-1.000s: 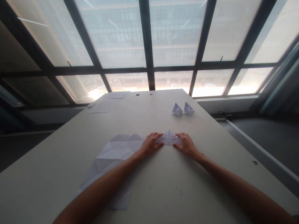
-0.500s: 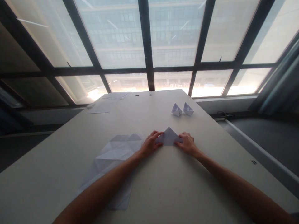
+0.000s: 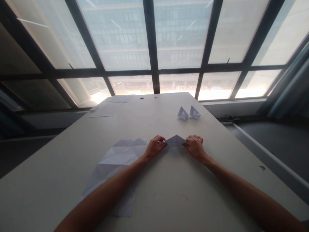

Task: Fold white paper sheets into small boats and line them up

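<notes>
A small folded white paper piece with a pointed top is lifted a little off the pale table, in front of me at mid-table. My left hand pinches its left end and my right hand pinches its right end, fingers curled on both. A large creased white paper sheet lies flat to the left, partly under my left forearm.
Two finished small paper boats stand at the table's far right. Flat white sheets lie at the far left corner. Beyond the table is a wall of large dark-framed windows; the right table edge drops to a dark floor.
The folded piece lay flat under my fingers a second ago. It then rose to a taller triangle, and now both hands have pulled its ends apart and lifted it, making it lower and wider.
</notes>
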{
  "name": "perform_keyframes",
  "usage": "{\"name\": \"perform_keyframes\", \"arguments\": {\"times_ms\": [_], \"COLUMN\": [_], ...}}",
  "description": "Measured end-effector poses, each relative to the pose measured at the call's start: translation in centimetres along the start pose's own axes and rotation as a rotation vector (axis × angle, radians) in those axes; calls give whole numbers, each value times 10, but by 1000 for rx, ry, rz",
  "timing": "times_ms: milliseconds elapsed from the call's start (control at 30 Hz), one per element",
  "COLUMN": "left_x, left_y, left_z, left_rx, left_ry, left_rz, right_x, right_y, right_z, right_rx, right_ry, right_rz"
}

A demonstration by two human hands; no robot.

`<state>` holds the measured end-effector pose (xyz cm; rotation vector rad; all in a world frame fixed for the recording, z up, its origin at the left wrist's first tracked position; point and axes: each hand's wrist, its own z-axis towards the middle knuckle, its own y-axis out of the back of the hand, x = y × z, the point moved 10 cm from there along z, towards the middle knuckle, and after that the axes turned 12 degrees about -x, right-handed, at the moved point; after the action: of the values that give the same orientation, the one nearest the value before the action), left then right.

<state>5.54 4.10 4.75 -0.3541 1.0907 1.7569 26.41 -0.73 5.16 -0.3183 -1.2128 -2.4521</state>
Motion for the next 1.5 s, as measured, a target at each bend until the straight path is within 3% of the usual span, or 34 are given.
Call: {"name": "perform_keyframes", "arguments": {"times_ms": [167,267,367,500,600,1000,1300,1500], "left_x": [-9,-15,-14,10,22,12,-14,-10], "left_y": [-11,-13,-10,0,1,0,-7,-14], "left_z": [-5,-7,-4,3,4,-2,-5,-6], "left_rx": [131,167,138,-3,-25,7,89,153], "left_ry": [-39,-54,-23,183,265,205,-29,-23], "left_rz": [-77,-102,-134,-243,-269,-128,-103,-68], "right_x": [19,24,24,14,6,10,9,11], "right_y": [16,13,6,5,5,-1,0,-1], "right_z": [3,3,1,2,4,3,2,2], "right_rx": [-98,-92,-65,-90,-91,-27,-46,-52], "right_ry": [111,125,133,91,64,91,82,96], "right_rz": [39,118,155,130,101,91,64,57]}}
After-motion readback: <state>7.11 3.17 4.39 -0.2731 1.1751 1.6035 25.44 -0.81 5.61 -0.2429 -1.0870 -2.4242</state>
